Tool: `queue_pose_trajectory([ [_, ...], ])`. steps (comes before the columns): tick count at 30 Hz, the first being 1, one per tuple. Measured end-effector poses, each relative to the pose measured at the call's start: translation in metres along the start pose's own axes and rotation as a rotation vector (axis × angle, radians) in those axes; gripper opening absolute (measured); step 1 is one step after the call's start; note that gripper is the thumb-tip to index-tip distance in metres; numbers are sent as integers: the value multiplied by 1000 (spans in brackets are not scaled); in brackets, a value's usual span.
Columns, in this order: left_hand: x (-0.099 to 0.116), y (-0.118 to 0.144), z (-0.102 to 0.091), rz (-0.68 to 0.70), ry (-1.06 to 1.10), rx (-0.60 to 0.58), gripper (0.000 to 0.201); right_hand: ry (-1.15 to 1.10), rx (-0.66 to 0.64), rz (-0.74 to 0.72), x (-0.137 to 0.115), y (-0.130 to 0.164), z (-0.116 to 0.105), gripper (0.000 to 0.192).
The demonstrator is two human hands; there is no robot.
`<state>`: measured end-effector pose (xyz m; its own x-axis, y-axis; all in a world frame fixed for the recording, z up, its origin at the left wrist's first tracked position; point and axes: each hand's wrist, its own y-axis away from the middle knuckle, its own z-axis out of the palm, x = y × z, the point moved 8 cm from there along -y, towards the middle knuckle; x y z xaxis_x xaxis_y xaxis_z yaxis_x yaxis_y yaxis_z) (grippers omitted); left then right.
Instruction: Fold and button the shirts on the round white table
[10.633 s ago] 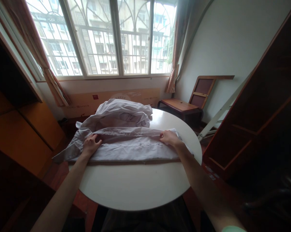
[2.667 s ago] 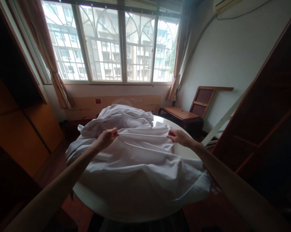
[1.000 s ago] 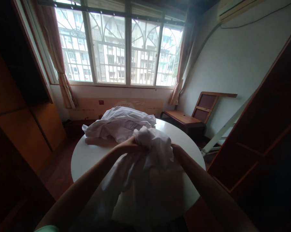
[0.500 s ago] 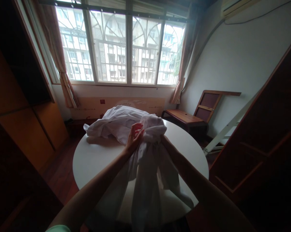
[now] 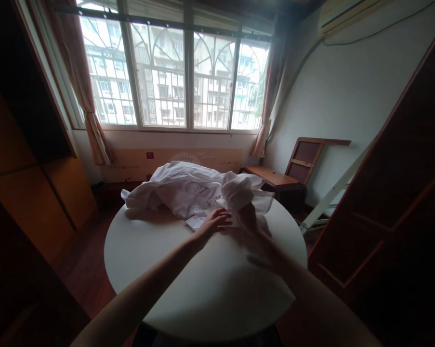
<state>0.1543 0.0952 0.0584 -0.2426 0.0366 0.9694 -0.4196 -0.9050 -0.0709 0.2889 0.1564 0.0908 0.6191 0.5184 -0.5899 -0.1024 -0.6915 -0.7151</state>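
A bunched white shirt (image 5: pixel 241 190) lies against a heap of other white clothes (image 5: pixel 174 188) at the far side of the round white table (image 5: pixel 188 284). My right hand (image 5: pixel 246 217) is closed on the bunched shirt from below, partly wrapped in its cloth. Just to its left, my left hand (image 5: pixel 213 224) rests with fingers spread on the shirt's near edge, palm down. Both forearms reach across the bare near half of the tabletop.
A wide barred window (image 5: pixel 174 72) with curtains fills the far wall. Wooden cabinets (image 5: pixel 32 193) stand at the left, and a dark wooden shelf unit (image 5: pixel 394 193) at the right. A low wooden bench with a leaning panel (image 5: pixel 293 168) sits behind the table.
The shirt was spread over the table, then gathered into a bundle and lifted. Since half a second ago both hands have carried it forward and down onto the far clothes heap.
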Motion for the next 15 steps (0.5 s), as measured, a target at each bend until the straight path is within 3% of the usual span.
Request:
queue_pose_trajectory([
  [3, -5, -7, -37, 17, -198, 220, 32, 25, -103, -29, 6, 30, 12, 13],
  [6, -17, -1, -59, 36, -136, 329, 47, 12, -237, -181, -12, 50, 22, 25],
  [9, -26, 0, -64, 24, -44, 266, 58, -1, -378, -308, -36, 63, 26, 37],
  [12, -21, -3, -63, 109, -31, 164, 48, -55, -538, -276, -48, 62, 22, 36],
  [14, -17, -5, -61, 164, -29, 119, 38, -66, -496, -177, -46, 46, 8, 26],
  [15, -16, -6, -61, 171, -42, 125, 34, -51, -398, -147, -44, 34, -5, 26],
])
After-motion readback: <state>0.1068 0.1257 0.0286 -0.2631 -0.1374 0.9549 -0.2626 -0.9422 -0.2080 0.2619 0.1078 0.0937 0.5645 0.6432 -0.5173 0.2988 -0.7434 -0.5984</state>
